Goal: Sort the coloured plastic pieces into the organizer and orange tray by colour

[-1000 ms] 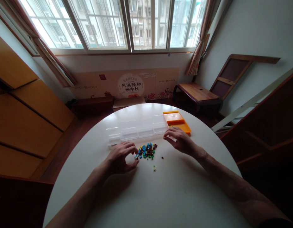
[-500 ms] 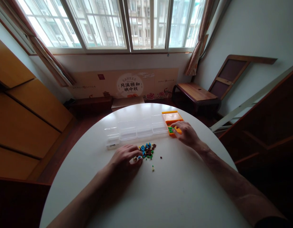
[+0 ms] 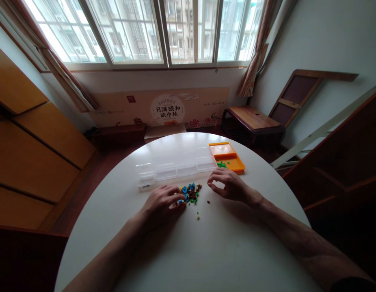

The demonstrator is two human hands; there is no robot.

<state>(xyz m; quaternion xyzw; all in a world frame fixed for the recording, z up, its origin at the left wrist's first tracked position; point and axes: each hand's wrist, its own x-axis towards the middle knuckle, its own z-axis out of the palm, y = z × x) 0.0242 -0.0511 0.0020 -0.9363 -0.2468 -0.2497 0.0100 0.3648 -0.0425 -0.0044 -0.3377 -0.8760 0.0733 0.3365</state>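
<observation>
Right hand (image 3: pixel 232 187): drawn back from the orange tray (image 3: pixel 233 162) in the upper middle of the frame, where it rested half a second ago, to the bare bench (image 3: pixel 206 251) right of the pile. Fingers curled loosely, tips close together; whether they pinch a piece cannot be told.

Left hand (image 3: pixel 162 202): little changed, knuckles up at the left edge of the pile, fingertips pressed among the outermost pieces. Grasp hidden under the hand; cannot tell.

Pile of small bricks (image 3: pixel 190 193): centre of frame, between the two hands; blue, brown, green and yellow bits heaped loosely. Judged very light, hard and smooth, likely to skid or scatter when nudged; best taken one at a time by a fingertip pinch across opposite sides.

Stray pieces (image 3: pixel 198 215): just below the pile; one dark bit to its right.

Green pieces (image 3: pixel 221 164): lying in the near left corner of the orange tray.

Clear compartment boxes (image 3: pixel 176 167): a row left of the tray, above the pile, touching or nearly touching one another; contents too faint to tell.
</observation>
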